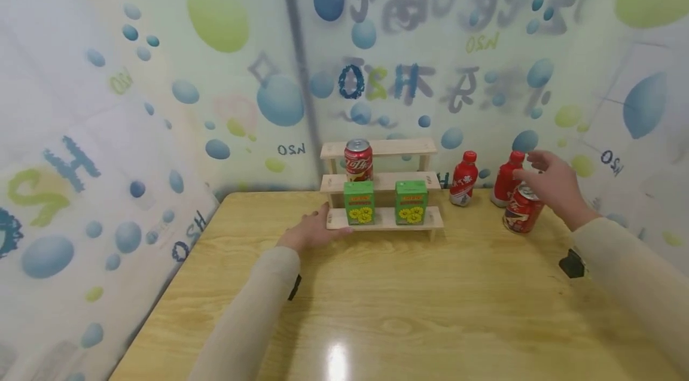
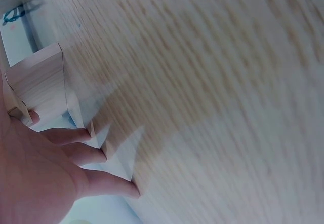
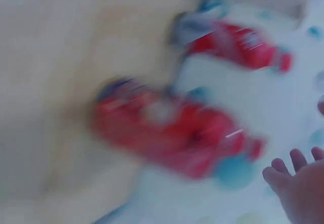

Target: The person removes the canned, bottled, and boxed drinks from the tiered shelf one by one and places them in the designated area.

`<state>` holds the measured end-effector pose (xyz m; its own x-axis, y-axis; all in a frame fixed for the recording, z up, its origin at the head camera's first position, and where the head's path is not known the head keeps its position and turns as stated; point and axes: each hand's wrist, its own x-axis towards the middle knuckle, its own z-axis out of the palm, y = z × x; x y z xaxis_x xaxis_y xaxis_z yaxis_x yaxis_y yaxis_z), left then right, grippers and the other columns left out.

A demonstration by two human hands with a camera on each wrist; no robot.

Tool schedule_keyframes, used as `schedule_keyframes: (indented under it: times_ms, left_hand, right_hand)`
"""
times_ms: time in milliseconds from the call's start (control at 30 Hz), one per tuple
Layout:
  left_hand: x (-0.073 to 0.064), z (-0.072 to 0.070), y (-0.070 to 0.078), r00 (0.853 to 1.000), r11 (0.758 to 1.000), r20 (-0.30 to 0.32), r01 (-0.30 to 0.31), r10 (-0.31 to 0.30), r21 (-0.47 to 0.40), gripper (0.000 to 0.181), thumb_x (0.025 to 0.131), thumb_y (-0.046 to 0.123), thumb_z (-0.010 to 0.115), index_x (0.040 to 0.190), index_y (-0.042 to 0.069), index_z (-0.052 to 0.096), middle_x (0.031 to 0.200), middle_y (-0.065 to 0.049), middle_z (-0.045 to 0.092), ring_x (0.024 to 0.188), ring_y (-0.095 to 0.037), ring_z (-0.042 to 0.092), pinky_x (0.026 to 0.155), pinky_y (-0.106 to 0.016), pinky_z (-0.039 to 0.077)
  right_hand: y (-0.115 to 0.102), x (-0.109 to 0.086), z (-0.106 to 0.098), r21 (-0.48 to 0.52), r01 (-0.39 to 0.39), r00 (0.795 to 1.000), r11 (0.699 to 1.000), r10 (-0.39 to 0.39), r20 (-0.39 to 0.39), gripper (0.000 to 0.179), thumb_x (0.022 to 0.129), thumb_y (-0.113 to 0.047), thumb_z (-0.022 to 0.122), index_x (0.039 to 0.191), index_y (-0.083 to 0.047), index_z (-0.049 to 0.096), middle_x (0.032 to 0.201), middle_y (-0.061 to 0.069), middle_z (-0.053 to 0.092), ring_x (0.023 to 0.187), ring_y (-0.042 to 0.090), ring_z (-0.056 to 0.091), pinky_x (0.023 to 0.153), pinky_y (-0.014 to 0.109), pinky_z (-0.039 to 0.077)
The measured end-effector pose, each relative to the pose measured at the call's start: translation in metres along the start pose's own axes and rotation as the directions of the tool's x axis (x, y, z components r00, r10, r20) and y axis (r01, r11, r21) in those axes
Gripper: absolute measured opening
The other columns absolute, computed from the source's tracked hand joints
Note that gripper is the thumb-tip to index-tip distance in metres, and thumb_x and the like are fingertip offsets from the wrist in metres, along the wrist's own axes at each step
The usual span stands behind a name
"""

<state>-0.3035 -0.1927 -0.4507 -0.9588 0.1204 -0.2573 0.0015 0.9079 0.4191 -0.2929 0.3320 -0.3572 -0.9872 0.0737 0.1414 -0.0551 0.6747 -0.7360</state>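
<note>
A three-tier wooden step shelf [image 1: 384, 219] stands against the back wall. My left hand [image 1: 312, 231] holds its lower left end, thumb along the front edge; in the left wrist view several fingertips of this left hand [image 2: 45, 178] also touch the table. On the shelf are a red soda can [image 1: 358, 159] and two green drink cartons [image 1: 359, 204] with yellow flowers. My right hand [image 1: 557, 186] hovers with loosely bent fingers above a red soda can [image 1: 522, 212], beside the cap of a red bottle [image 1: 505, 180]. In the right wrist view, this right hand [image 3: 306, 191] holds nothing.
Another red bottle [image 1: 463, 180] with a white lower part stands just right of the shelf. The wooden table [image 1: 387, 303] meets patterned wall sheeting [image 1: 242, 148] at the back and left. A small black object [image 1: 572, 264] shows by the right sleeve.
</note>
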Motion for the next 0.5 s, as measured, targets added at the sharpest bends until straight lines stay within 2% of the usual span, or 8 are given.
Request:
schedule_keyframes:
  times_ms: [100,167,300,400,500]
  left_hand:
    - [0.001,0.0,-0.001,1.0,1.0,0.001,0.002,-0.002,0.0,0.135,0.07,0.106,0.049,0.173,0.029,0.009,0.177,-0.017,0.027,0.163,-0.049,0.023,0.123,-0.08,0.024]
    - [0.002,0.001,-0.001,1.0,1.0,0.001,0.004,-0.004,-0.003,0.135,0.069,0.107,0.048,0.173,0.03,0.008,0.177,-0.016,0.026,0.163,-0.048,0.023,0.123,-0.08,0.024]
    - [0.002,0.001,-0.001,1.0,1.0,0.0,0.008,-0.008,-0.011,0.133,0.07,0.106,0.05,0.173,0.031,0.008,0.178,-0.016,0.025,0.164,-0.048,0.021,0.123,-0.08,0.023]
    - [0.001,0.001,-0.002,1.0,1.0,-0.001,0.015,-0.015,-0.018,0.134,0.069,0.106,0.05,0.173,0.032,0.009,0.178,-0.016,0.024,0.164,-0.048,0.02,0.124,-0.08,0.021]
    - [0.002,0.001,-0.002,1.0,0.999,0.002,0.024,-0.024,-0.031,0.136,0.066,0.108,0.05,0.173,0.034,0.009,0.178,-0.015,0.023,0.165,-0.047,0.019,0.124,-0.08,0.02]
  right_hand:
    - [-0.045,0.012,0.006,0.023,0.037,0.999,0.999,-0.036,-0.017,0.075,0.108,-0.042,0.056,0.165,0.0,0.031,0.166,0.032,0.038,0.152,0.055,0.036,0.117,0.073,0.039]
    - [-0.075,0.021,0.015,0.026,0.062,0.998,0.998,-0.062,0.006,0.071,0.108,-0.038,0.057,0.165,-0.003,0.033,0.166,0.03,0.04,0.152,0.052,0.038,0.117,0.07,0.042]
    - [-0.127,0.037,0.045,0.046,0.111,0.986,0.993,-0.116,0.123,0.072,0.107,-0.034,0.062,0.166,-0.007,0.032,0.168,0.026,0.038,0.153,0.047,0.041,0.116,0.066,0.046]
    - [-0.161,0.042,0.073,0.08,0.131,0.963,0.988,-0.146,0.225,0.074,0.107,-0.034,0.065,0.167,-0.009,0.031,0.17,0.023,0.036,0.153,0.044,0.042,0.119,0.064,0.044]
    - [-0.19,0.044,0.101,0.103,0.126,0.944,0.987,-0.151,0.295,0.076,0.106,-0.037,0.067,0.167,-0.011,0.031,0.171,0.02,0.035,0.154,0.042,0.041,0.121,0.063,0.043]
